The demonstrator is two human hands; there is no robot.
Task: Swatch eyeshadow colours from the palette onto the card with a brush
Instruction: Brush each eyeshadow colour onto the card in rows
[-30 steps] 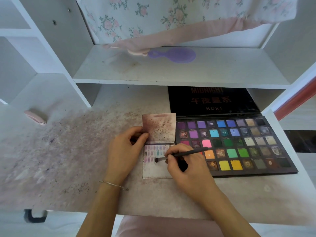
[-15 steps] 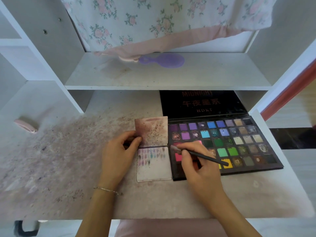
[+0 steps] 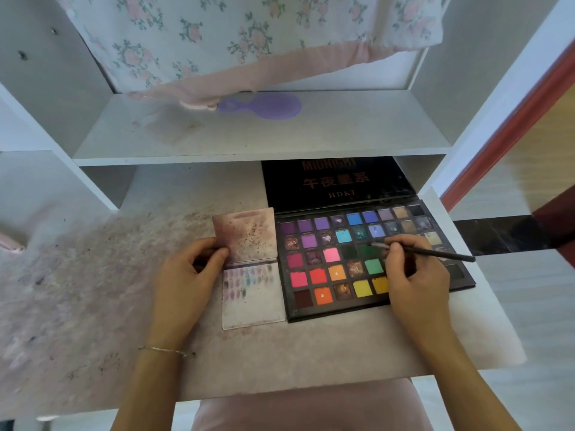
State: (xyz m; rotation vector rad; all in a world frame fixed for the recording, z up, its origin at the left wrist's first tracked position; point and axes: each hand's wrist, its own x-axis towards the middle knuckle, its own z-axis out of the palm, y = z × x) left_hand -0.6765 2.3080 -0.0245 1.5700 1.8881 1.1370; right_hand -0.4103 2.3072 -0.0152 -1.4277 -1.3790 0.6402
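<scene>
A white desk [image 3: 280, 362] lies under the fingers, its surface stained with pinkish-purple powder that spreads widest out to the left of the fingers. Above and beyond the fingertips a white shelf [image 3: 249, 141] runs across the view, smudged with faint reddish marks. On that shelf, well beyond the fingers, lies a lilac hairbrush [image 3: 267, 106], its handle pointing left and touching a small pink item [image 3: 196, 104]. A floral cloth with a pink hem [image 3: 242, 42] hangs down over the back of the shelf. Far left of the fingers, at the frame edge, a pink object [image 3: 9, 242] rests on the desk. A thin bracelet [image 3: 161, 350] circles the wrist nearer than the fingers.
</scene>
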